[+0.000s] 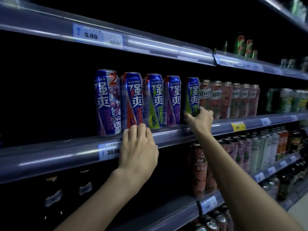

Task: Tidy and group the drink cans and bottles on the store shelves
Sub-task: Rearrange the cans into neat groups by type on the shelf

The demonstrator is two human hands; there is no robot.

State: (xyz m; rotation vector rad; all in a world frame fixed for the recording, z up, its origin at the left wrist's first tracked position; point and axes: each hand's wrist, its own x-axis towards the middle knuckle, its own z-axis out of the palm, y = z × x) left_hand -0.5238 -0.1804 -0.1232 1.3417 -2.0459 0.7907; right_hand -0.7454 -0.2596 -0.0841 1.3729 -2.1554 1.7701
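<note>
Drink cans in blue [153, 99] stand in a row of five along the front edge of the middle shelf [175, 132], tall and slim, each with a different coloured stripe. From the head view, I have my right hand [200, 119] on the last of them, the green-striped blue can [193, 97], with the fingers [205, 112] wrapped round its lower part and the thumb on the left side. That can is upright, apart from the purple-striped can [172, 100] to its left and just beside the red cans [225, 99] on its right. My left hand [138, 147] rests on the shelf's front edge below the orange-striped can [131, 100]. Its fingers [141, 129] are loosely bent over the lip, holding nothing I can make out, and partly cover a price tag [110, 151]. I judge the step in hand to be closing the gap so the blue cans sit together. The grip is low on a tall, narrow can, so the top could swing as I move it and clip the red cans behind my knuckles. Pushed too hard to the left, it could knock the purple-striped can and set the whole row rocking. All the cans stand near the front edge, so any that tips forward goes off the shelf. The light is dim and the shelf's back is black, so I cannot tell whether more cans stand behind the front row.
</note>
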